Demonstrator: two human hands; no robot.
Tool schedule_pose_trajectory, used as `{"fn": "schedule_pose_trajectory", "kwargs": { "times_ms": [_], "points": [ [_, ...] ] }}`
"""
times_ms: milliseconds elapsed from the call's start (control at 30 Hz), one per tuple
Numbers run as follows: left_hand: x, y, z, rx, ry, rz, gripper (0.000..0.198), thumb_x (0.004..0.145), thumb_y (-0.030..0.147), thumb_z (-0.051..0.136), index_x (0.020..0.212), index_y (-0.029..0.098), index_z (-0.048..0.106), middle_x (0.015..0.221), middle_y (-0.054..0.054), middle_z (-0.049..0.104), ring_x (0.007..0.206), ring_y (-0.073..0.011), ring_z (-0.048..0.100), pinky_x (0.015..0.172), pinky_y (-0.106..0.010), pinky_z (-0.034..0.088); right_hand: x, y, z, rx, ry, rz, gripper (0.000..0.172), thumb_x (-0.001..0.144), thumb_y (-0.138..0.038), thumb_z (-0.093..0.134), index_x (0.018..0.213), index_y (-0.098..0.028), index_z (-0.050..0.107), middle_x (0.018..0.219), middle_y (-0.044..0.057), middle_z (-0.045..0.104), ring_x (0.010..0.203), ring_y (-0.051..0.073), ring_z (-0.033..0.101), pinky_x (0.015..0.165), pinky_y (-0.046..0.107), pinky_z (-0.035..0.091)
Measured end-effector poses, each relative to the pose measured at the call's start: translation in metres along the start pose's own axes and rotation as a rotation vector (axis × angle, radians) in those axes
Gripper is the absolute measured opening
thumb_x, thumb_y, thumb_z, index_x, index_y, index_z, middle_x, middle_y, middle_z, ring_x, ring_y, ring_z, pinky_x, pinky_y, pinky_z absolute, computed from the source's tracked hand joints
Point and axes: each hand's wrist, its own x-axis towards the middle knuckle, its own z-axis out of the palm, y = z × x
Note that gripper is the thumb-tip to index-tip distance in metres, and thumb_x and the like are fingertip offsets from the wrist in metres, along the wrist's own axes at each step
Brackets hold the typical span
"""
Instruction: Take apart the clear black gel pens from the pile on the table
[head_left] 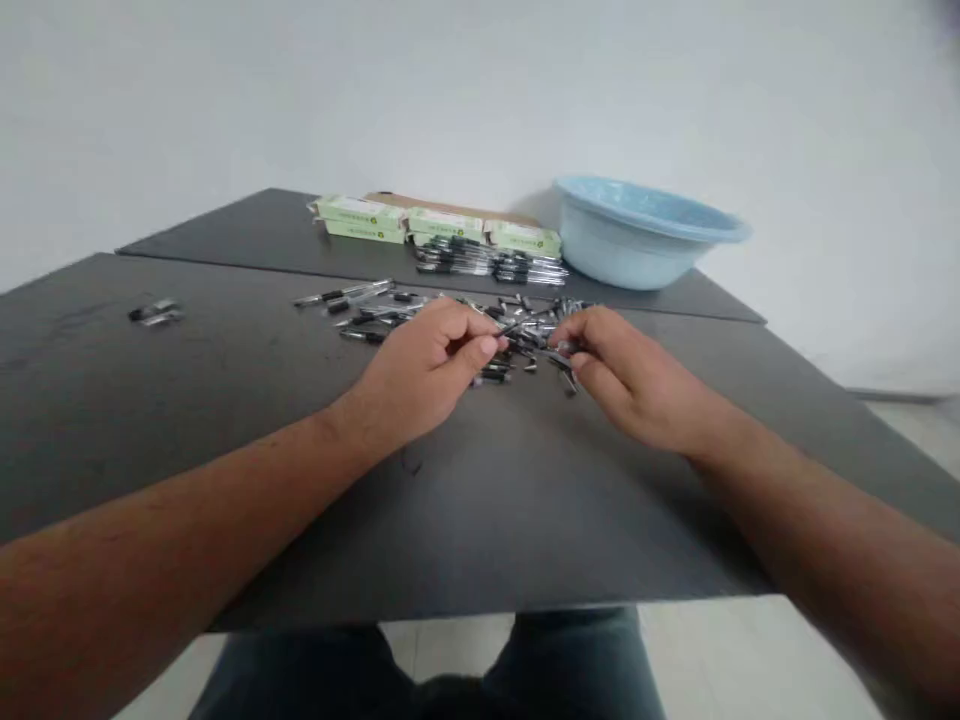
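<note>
Pinching, left hand: gripping thin rod, thumb against forefinger.
Right hand: arching fingers by pen parts; grip blurred, cannot tell.
Pens: lying scattered between and beyond hands.

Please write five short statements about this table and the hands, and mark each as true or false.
1. The blue basin stands to the right of the green boxes. True.
2. Both hands are inside the basin. False: the left hand and right hand are at the scattered pens.
3. A small group of pieces lies apart, at far left. True.
4. The basin is upside down. False: its opening faces up.
5. The tabletop is dark. True.
</note>
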Motion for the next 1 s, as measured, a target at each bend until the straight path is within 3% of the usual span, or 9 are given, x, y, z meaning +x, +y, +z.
{"fn": "schedule_pose_trajectory", "kwargs": {
  "times_ms": [267,433,733,1000],
  "points": [
    [0.001,-0.005,-0.001,-0.023,0.047,-0.125,0.019,0.094,0.033,0.059,0.085,0.017,0.066,0.086,-0.001,0.071,0.076,-0.0153,0.064,0.073,-0.028,0.047,0.003,0.003,0.005,-0.038,-0.034,-0.047,0.018,0.099,-0.019,0.045,0.111,-0.017,0.058,0.101,0.010,0.062,0.097,0.024,0.057,0.085,0.037,0.045],
    [0.002,-0.009,0.002,-0.252,0.090,-0.242,0.014,0.089,0.031,0.063,0.092,0.018,0.064,0.074,0.001,0.065,0.060,-0.0126,0.061,0.058,-0.025,0.051,0.002,0.007,0.006,-0.055,-0.055,-0.040,0.019,0.098,-0.019,0.045,0.111,-0.016,0.060,0.102,0.010,0.063,0.097,0.024,0.058,0.085,0.036,0.045],
    [0.005,-0.009,0.007,-0.610,0.195,-0.380,0.010,0.082,0.019,0.064,0.091,0.017,0.062,0.069,0.000,0.063,0.054,-0.0126,0.061,0.051,-0.025,0.055,0.002,0.009,0.008,-0.087,-0.075,-0.053,0.023,0.098,-0.018,0.046,0.112,-0.015,0.063,0.102,0.010,0.066,0.099,0.023,0.060,0.088,0.034,0.045],
    [0.007,-0.002,0.003,-0.873,0.229,-0.489,0.017,0.093,0.028,0.053,0.088,0.015,0.063,0.072,-0.004,0.065,0.059,-0.0149,0.063,0.052,-0.027,0.057,0.002,0.013,0.009,-0.119,-0.070,-0.015,0.023,0.099,-0.021,0.045,0.112,-0.016,0.063,0.102,0.010,0.066,0.098,0.023,0.061,0.086,0.035,0.046]
  ]
}}
